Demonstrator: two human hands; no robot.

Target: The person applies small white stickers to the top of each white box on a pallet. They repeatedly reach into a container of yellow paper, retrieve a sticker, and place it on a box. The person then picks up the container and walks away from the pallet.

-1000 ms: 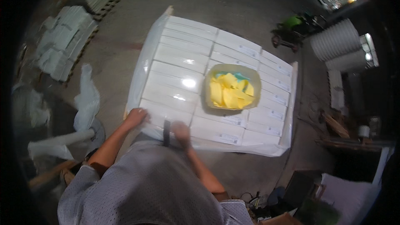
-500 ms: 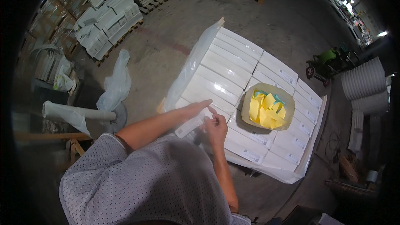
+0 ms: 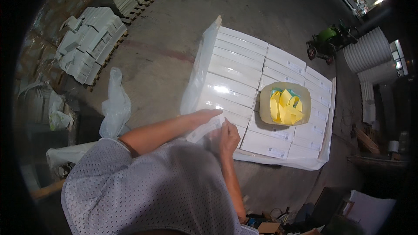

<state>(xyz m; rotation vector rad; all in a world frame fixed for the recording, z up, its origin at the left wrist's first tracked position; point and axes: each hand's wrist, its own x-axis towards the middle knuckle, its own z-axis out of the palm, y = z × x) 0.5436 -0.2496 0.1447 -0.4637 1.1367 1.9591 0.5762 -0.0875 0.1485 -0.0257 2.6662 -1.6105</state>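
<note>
My left hand (image 3: 206, 117) is closed round the upper side of a white strip of printed labels (image 3: 201, 132), held just in front of my body. The right hand (image 3: 229, 138) pinches at the strip's far end, thumb and forefinger together; whether a single label is between them is too small to tell. Both hands are over the near edge of a block of white boxes (image 3: 235, 68), several of which bear a printed label. On the boxes, right of my hands, stands a cut-open translucent plastic tub (image 3: 306, 104) holding curled yellow paper strips (image 3: 285, 109) and some teal ones.
Clear plastic film (image 3: 201, 67) wraps the stack's left side. On the floor at left lie crumpled film (image 3: 116, 106) and a film roll (image 3: 69, 153). Pallets of white blocks (image 3: 92, 39) stand far left. At right are a green wheeled machine (image 3: 327, 35) and a ribbed white roll (image 3: 368, 50).
The view has shifted, so the floor clutter at lower right now shows. Both hands stay at the label strip; my right fingers have closed in nearer to its far end.
</note>
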